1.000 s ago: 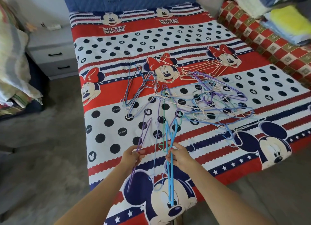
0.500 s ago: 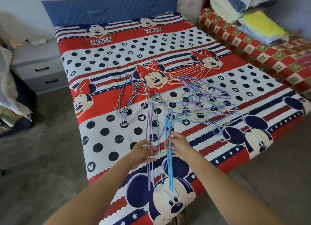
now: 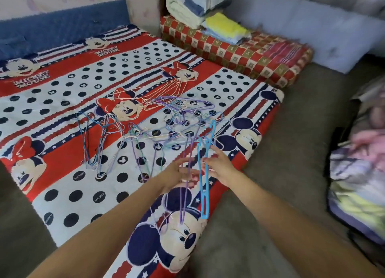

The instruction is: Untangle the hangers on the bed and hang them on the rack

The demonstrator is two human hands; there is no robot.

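I held my 2 hands close together over the near corner of the bed (image 3: 68, 179). My right hand (image 3: 220, 168) pinched a light blue hanger (image 3: 205, 186) hanging upright; my left hand (image 3: 177, 174), fingers loosely spread, touched a purple hanger (image 3: 186, 196), grip unclear through blur. The tangled hangers (image 3: 170, 121) lay mid-bed beyond.

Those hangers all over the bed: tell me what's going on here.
A person is sorting a tangle of hangers on the bed. The right hand holds a blue hanger upright, lifted off the cover. The left hand is at a thin purple hanger beside it; whether it grips it is unclear. Most hangers lie knotted mid-bed, with a smaller bunch to the left. No rack is in view.
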